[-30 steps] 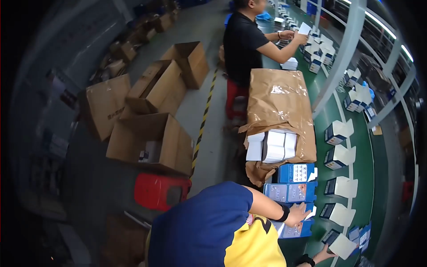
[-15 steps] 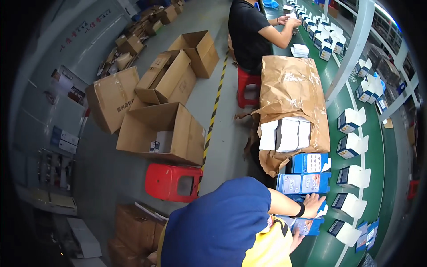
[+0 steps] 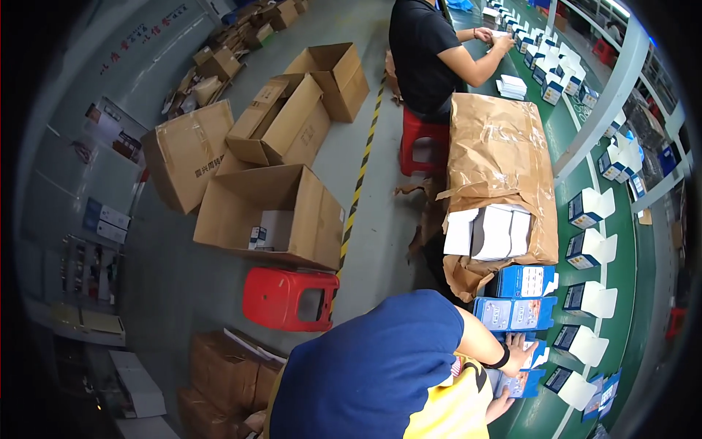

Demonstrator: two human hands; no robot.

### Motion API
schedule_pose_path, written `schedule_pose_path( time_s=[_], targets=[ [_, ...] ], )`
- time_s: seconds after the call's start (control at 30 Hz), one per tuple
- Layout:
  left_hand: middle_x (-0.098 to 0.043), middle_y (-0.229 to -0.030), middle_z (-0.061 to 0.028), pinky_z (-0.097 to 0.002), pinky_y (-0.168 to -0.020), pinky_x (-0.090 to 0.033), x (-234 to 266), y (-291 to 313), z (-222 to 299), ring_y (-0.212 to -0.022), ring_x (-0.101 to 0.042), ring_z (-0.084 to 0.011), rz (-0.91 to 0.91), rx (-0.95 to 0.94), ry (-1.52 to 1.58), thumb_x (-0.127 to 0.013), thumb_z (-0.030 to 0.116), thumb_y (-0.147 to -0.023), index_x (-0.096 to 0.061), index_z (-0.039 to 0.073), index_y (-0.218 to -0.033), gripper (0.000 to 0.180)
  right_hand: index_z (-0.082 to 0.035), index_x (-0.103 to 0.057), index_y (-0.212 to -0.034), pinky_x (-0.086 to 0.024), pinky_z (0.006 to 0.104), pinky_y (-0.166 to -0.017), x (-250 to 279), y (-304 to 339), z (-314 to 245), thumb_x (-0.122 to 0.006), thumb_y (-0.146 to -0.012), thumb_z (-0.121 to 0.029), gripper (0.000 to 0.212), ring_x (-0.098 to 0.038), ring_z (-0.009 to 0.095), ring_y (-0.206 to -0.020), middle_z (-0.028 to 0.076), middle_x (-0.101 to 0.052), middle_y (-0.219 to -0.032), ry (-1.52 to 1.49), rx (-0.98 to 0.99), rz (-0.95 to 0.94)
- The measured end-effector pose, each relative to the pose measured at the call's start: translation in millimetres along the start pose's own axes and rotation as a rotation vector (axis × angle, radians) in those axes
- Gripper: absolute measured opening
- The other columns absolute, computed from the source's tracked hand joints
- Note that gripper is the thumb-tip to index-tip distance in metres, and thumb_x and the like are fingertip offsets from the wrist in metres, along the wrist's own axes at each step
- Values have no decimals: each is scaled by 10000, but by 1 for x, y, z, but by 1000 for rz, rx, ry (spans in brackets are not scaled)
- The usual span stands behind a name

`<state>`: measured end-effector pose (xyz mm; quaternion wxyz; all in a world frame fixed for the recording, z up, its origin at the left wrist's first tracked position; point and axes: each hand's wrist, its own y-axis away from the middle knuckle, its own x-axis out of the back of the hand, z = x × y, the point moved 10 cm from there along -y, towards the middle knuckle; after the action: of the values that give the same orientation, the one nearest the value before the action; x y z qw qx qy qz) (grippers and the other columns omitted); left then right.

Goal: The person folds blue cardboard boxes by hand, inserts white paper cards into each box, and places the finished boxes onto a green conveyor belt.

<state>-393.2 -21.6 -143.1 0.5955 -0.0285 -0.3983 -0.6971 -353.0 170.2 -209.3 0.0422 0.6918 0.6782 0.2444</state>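
Now, left hand [image 3: 520, 356]: fingers spread over the blue flattened cartons [image 3: 532, 385] — unclenched.
Right hand [image 3: 501, 403]: at their lower edge; whether it grasps, I cannot tell.
Carton lie: beneath the left hand, the nearer one — long axis pointing toward the green worktop [image 3: 626, 278].

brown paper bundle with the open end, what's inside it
White stacks, seemingly paper or card, show through the open end of the brown paper bundle. Whatever lies farther in is covered by the wrapping and cannot be seen.
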Motion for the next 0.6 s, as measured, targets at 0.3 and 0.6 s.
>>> schedule_pose_path(
  time_s=[0.3, 0.6],
  targets=[
    [-375, -1269, -297, -616, -989, -216, 16, 8, 8, -1213, -357, -440, 42, -37, 353, -682, 397, -710, -105, 43, -1401, 967, 46, -454, -1191, -486, 361, -762, -7, 65, -106, -617, -864, -219, 451, -562, 227, -880, 175, -560, -1118, -437, 92, 91],
    [-465, -1222, -239, -377, -954, -374, 82, 46, 91, -1140, -464, -312, 48, -580, 715, -722, 416, -711, -299, -60, -1309, 873, 66, -563, -1057, -461, 307, -768, 7, 103, -159, -659, -829, -229, 385, -574, 165, -857, 102, -626, -961, -137, 332, -10]
  ],
)
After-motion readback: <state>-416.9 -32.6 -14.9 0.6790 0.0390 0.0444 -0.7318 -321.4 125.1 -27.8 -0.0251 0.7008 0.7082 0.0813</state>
